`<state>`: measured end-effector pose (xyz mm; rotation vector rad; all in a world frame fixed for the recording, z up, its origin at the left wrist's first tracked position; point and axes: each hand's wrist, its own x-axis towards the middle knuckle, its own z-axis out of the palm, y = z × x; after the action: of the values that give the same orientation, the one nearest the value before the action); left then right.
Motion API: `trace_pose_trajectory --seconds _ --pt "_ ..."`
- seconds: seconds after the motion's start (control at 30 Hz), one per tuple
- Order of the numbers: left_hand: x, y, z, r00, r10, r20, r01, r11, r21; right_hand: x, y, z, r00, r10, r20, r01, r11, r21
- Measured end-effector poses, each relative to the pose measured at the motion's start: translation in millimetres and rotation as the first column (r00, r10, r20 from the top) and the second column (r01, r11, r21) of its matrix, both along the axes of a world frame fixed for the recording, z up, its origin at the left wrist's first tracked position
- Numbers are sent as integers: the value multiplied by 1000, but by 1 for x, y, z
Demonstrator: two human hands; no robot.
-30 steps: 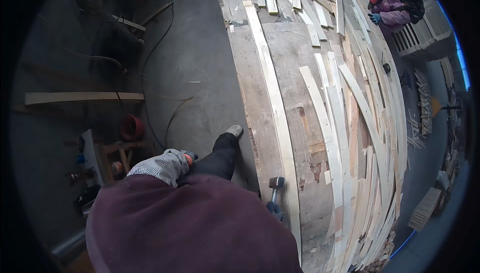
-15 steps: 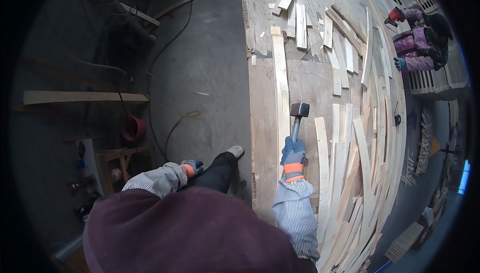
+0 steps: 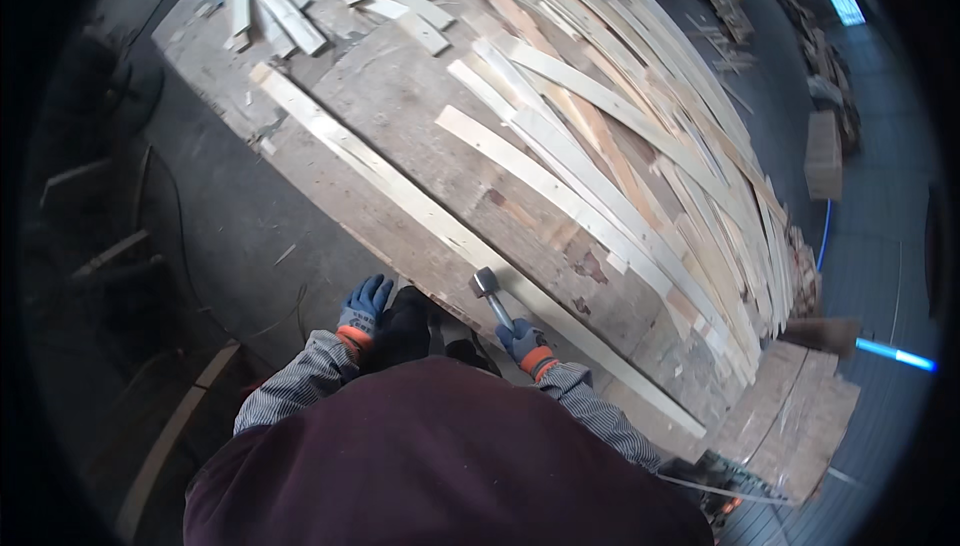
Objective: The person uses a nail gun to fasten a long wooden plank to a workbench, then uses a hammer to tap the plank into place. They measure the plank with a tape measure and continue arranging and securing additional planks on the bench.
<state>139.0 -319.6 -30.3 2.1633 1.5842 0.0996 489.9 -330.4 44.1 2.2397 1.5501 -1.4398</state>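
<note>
Since half a second ago, the dark-headed steel hammer (image 3: 487, 283) has dropped onto the long pale wooden strip (image 3: 440, 226) along the worn workbench (image 3: 400, 116). Blue-gloved right hand (image 3: 523, 343) grips its handle; left hand (image 3: 362, 306) hangs loosely curled, empty. A glancing blow could split the strip.

Both gloves are blue with orange cuffs, the left hand (image 3: 362, 308) and the right hand (image 3: 524, 342) alike. The sleeves have thin grey and white stripes. The top is dark red. The hammer (image 3: 491, 293) has a dark grey head. Beside the hammer, the long strip (image 3: 440, 226) is pale yellow, and the workbench (image 3: 400, 106) under it is grey-brown.
</note>
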Motion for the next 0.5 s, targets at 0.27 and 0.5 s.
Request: trace_pose_trajectory --seconds 0.27,0.5 --pt "176 52 12 677 -734 54 710 671 215 61 -273 1 530 -838 131 847 531 -24" --pt "317 20 17 467 -873 -144 884 453 120 -7 -471 -72 -327 -940 -96 945 -322 -59"
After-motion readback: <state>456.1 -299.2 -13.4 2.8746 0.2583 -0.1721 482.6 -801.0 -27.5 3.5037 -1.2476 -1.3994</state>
